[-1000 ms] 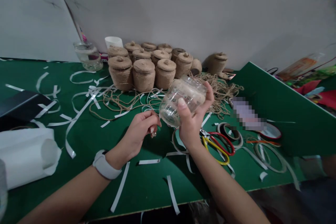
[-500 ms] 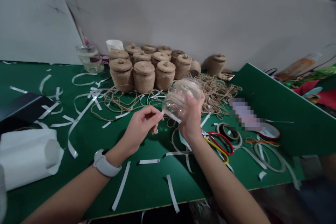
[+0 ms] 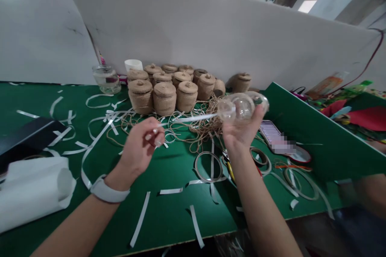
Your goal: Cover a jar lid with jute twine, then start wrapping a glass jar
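My right hand (image 3: 241, 130) grips a clear jar (image 3: 237, 106), tipped on its side above the table, with the fingers behind it and the thumb at its right end. A narrow white strip (image 3: 196, 118) stretches nearly straight from the jar's left end to my left hand (image 3: 139, 146). That hand is closed in a pinch on the strip's far end, and a pale watch band circles its wrist. Behind the hands stand several twine-wrapped jars with lids (image 3: 164, 98). Loose brown twine (image 3: 208, 124) lies tangled near the clear jar.
White strips (image 3: 140, 219) litter the green table (image 3: 169, 217). Tape rolls (image 3: 261, 160), scissors (image 3: 230, 170) and a phone (image 3: 269, 132) lie to the right, by a green divider (image 3: 316, 136). At left are a white roll (image 3: 33, 188) and another glass jar (image 3: 106, 82).
My left hand has drawn away leftward, and a long white strip now spans the gap. My right hand has shifted right with the jar and turned it. The camera view has tilted up slightly.
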### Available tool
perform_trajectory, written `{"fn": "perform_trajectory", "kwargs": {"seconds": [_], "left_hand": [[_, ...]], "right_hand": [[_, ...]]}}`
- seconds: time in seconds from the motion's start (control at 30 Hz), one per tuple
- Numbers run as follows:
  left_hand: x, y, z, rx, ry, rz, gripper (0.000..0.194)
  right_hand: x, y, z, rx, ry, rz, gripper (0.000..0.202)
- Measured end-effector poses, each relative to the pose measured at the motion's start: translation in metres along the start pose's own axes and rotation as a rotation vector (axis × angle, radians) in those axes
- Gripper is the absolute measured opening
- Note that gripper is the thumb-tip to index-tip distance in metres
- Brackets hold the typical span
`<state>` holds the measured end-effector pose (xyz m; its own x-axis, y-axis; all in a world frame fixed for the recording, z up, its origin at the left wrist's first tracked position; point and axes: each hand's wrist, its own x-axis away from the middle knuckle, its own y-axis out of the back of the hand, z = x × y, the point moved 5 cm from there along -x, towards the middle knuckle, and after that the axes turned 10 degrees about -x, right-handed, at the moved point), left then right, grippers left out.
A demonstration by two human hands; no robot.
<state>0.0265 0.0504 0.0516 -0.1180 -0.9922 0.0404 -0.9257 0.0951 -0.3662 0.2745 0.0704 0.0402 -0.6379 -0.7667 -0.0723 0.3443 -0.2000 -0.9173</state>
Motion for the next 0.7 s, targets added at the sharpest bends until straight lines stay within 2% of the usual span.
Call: {"fn": "perform_trajectory", "kwargs": {"seconds": [0.1,0.17,0.2,0.3,0.37,0.4,0.43,0.47,0.5,0.53,0.63,0.67,0.7], "left_hand": [[-0.007,0.033,-0.031,0.15,-0.119,-0.23,0.03],[-0.008,0.059,-0.046,0.027,-0.174,-0.422,0.031],[-0.006,0.073,-0.055,-0.098,-0.229,-0.529,0.029],[0.0,0.096,-0.079,-0.584,-0.392,-0.626,0.033],[0.002,0.099,-0.087,-1.118,-0.403,-0.647,0.037],[0.003,0.1,-0.089,-1.299,-0.397,-0.662,0.038],[0.004,0.098,-0.087,-1.366,-0.405,-0.645,0.034],[0.004,0.093,-0.084,-1.338,-0.44,-0.583,0.025],[0.004,0.085,-0.077,-1.25,-0.463,-0.46,0.021],[0.005,0.074,-0.067,-1.155,-0.479,-0.31,0.028],[0.018,0.031,-0.027,-0.944,-0.472,0.254,0.066],[0.026,0.02,-0.014,-0.898,-0.455,0.393,0.079],[0.033,0.012,-0.003,-0.882,-0.426,0.479,0.09]], "right_hand": [[-0.007,-0.002,0.027,0.052,0.066,-0.031,0.031],[-0.006,0.0,0.044,0.11,0.018,-0.035,0.031],[-0.002,0.002,0.051,0.147,-0.035,-0.035,0.033],[0.022,0.012,0.057,0.275,-0.318,-0.047,0.041],[0.049,0.016,0.048,0.3,-0.573,-0.06,0.043],[0.065,0.016,0.039,0.277,-0.716,-0.06,0.043],[0.081,0.015,0.029,0.234,-0.845,-0.071,0.043],[0.097,0.013,0.018,0.189,-0.967,-0.103,0.045],[0.112,0.012,0.006,0.155,-1.078,-0.152,0.049],[0.126,0.01,-0.005,0.129,-1.175,-0.204,0.052],[0.157,0.005,-0.036,0.083,-1.377,-0.241,0.064],[0.164,0.004,-0.044,0.084,-1.426,-0.217,0.069],[0.17,0.004,-0.05,0.091,-1.453,-0.184,0.073]]}}
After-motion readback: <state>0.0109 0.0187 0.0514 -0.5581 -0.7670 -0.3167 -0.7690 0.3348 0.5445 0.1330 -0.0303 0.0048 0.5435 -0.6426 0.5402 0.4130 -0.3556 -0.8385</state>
